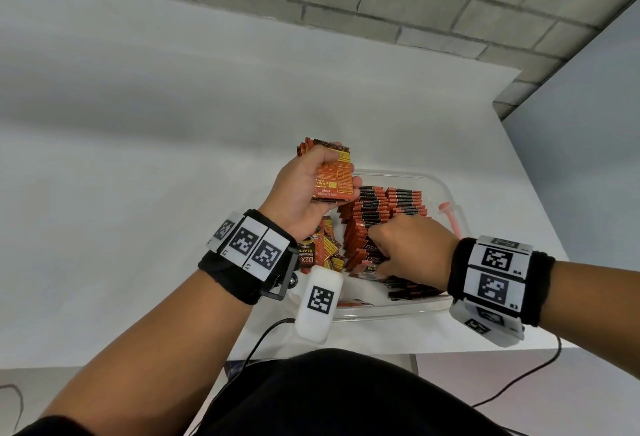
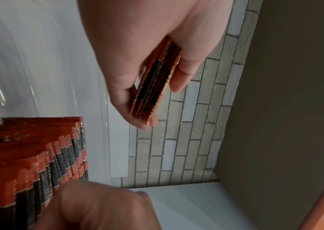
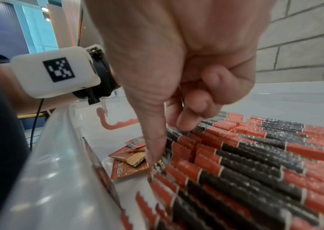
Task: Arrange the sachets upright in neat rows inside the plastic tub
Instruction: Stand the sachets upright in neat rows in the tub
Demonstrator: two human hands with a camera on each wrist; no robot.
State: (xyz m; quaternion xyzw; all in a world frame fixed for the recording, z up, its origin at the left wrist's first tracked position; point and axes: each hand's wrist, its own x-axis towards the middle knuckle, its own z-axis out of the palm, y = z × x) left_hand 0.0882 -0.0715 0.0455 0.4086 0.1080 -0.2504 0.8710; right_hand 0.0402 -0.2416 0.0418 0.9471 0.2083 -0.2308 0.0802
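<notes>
1. A small stack of sachets is held above the far left corner of the plastic tub by the left hand; the fingers are curled round the stack, thumb on one face, so that the edges stay squared, presumably for insertion as one block

2. The right hand is lowered into the tub. Its thumb is pressed down against the end of a standing row; the other fingers are curled on the row tops. Nothing is seen to be grasped; the row appears to be braced, or a gap parted, so that it does not topple

3. Most sachets stand upright in tight rows across the right part of the tub, serrated edges up

4. Loose sachets lie flat on the tub floor at the left, not yet sorted

5. The tub rests on the white table, near its edge

6. Judgement: task well advanced; risk is the nearest row leaning into the open space
</notes>
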